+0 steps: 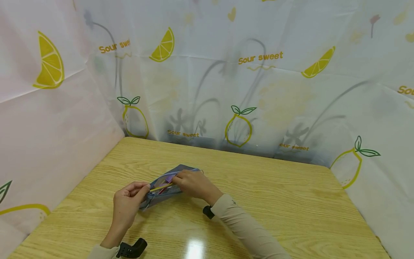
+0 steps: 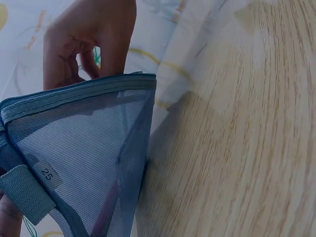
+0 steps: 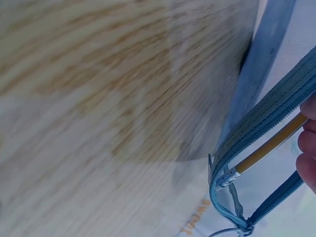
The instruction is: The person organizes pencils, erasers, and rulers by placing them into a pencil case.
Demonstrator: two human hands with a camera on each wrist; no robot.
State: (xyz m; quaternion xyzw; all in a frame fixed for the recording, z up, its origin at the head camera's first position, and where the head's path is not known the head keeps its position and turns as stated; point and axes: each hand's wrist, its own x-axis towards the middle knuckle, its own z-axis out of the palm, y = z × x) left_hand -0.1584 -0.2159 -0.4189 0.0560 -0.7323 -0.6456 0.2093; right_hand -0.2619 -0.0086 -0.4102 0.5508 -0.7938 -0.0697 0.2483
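A blue mesh pencil pouch [image 1: 166, 197] stands on the table with its zipper open along the top. My left hand [image 1: 127, 201] pinches the rim at the pouch's left end, near a fabric tab [image 2: 28, 195]. From the right, my right hand [image 1: 195, 185] reaches into the opening, its fingers holding a yellow pencil [image 1: 158, 188]. In the right wrist view the pencil's metal ferrule [image 3: 229, 176] points toward the pouch end with the zipper ring. Beside the pencil inside lie a purple item [image 1: 169, 178] and a thin red stick [image 1: 164, 189]. The right fingertips are partly hidden by the pouch wall.
The wooden table [image 1: 258, 201] spreads out around the pouch, mostly to its right. A white cloth [image 1: 207, 90] printed with lemons hangs behind the table and along both sides. Black wrist-worn devices show below the left wrist [image 1: 132, 249] and right wrist [image 1: 208, 212].
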